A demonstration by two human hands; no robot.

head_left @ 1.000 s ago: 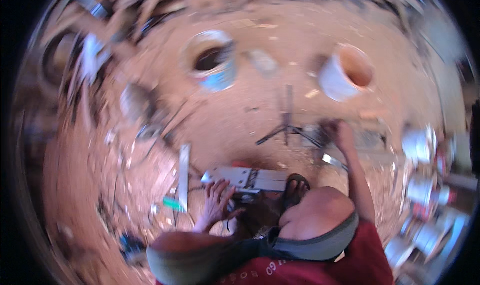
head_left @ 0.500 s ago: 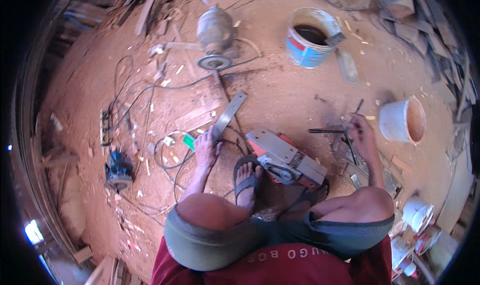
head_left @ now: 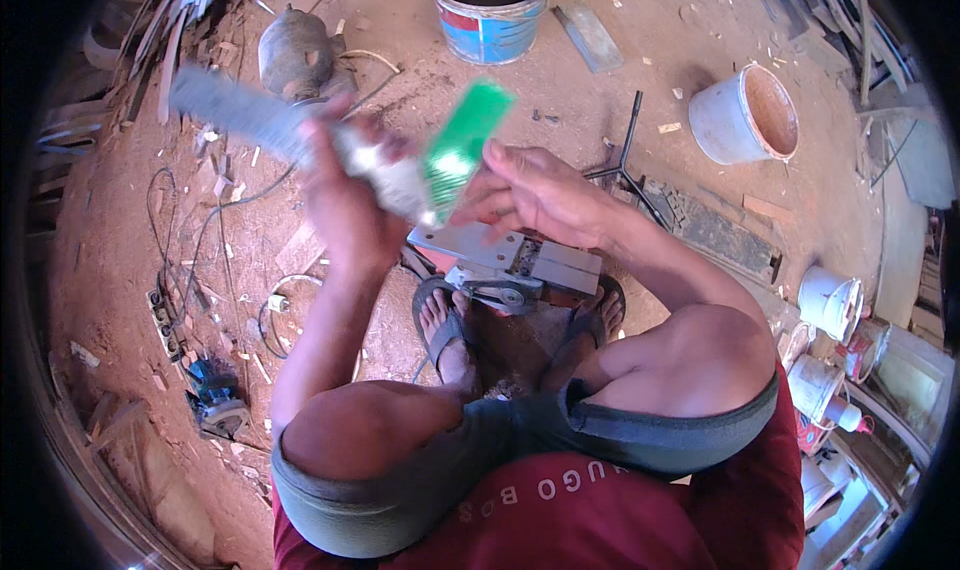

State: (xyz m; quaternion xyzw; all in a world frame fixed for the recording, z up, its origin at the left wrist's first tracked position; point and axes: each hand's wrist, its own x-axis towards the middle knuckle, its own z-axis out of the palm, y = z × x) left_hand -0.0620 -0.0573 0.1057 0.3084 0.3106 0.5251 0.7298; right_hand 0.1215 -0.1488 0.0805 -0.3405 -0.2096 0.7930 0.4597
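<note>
A: Please, what do the fingers of the left hand (head_left: 350,210) do?
B: They are closed around a metal blade (head_left: 240,118). The blade reaches out of this grip toward the far left, and it is rather blurred.
A: And where is the green handle (head_left: 465,145)?
B: It is just to the right of the left grip, at the right end of the blade, leaning with its top to the right.
A: Does the right hand (head_left: 540,185) hold it also?
B: Its thumb and fingers are apart, just beside the handle. Whether the thumb touches the edge, I cannot tell.
A: What is below the two hands?
B: A planer (head_left: 500,278), nearer to the body than both grips, with its flat metal base upward. The feet (head_left: 458,365) in sandals are at its two sides.
A: And farther away?
B: Ahead of the handle is a blue and white bucket (head_left: 490,35) with dark liquid. Beyond the left grip lies a grey machine (head_left: 295,55). To the right of the right hand are black bars (head_left: 627,148), and farther right a white bucket (head_left: 725,120).
</note>
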